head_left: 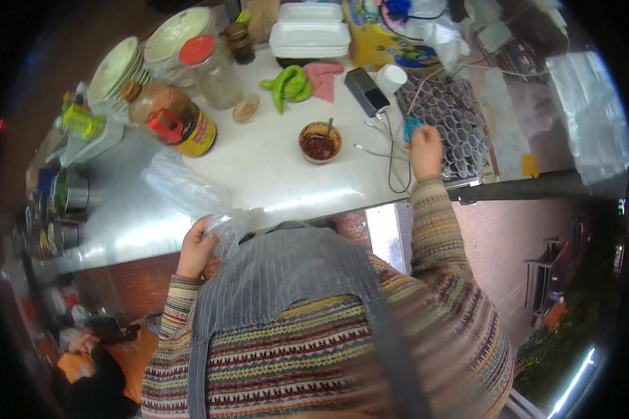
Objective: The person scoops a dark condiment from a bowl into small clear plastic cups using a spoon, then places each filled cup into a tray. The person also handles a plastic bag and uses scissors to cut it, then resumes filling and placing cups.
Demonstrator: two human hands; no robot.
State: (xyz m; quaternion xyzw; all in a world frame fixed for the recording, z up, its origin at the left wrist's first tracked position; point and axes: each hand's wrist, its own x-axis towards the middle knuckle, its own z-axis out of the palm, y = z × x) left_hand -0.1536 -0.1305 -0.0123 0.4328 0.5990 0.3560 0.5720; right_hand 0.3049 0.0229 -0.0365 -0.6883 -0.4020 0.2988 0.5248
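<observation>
My left hand [198, 249] is closed on a clear plastic bag [225, 229] at the table's near edge. More thin clear plastic [182, 183] stretches from there across the metal top. My right hand [426, 148] reaches over the right side with its fingers pinched on a small crumpled blue thing [412, 128], whose kind I cannot make out. Beside that hand lie white cables [390, 155] and a group of round clear cups [461, 129]. Between my hands, farther in, stands a small bowl [303, 148] of dark red sauce with a spoon [329, 126] in it.
Green peppers [287, 85], a pink cloth [324, 78], a black device [364, 92] and a white cup [391, 79] lie beyond the bowl. Foam trays [309, 38] stand behind. A brown jug [162, 115], a red-lidded jar [213, 77] and stacked bowls [117, 66] crowd the left. Someone in orange [129, 359] is lower left.
</observation>
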